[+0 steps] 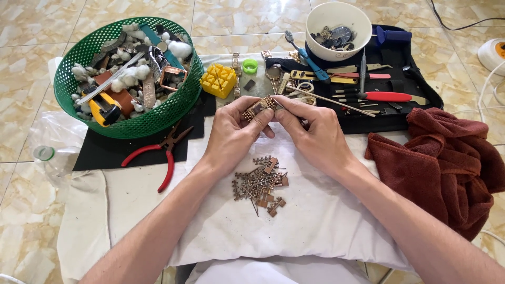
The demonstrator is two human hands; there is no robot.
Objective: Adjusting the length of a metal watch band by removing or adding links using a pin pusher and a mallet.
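Forearms converge | left hand [231, 131], right hand [315, 134]: fingers of both pinching bracelet segment [261, 107] | above loose links [260, 184]

Floor [31, 94]: glossy tile, cream with yellow-brown marbling, thin pale grout lines; soft sheen from even overhead light, no hard shadows. White cloth [315, 221] spread over the floor at centre toward 6 o'clock; black mat [110, 150] under it toward 9 o'clock. White round socket block [493, 52] at 2 o'clock, black cable [463, 23] running past it. No walls, windows or furniture in view.
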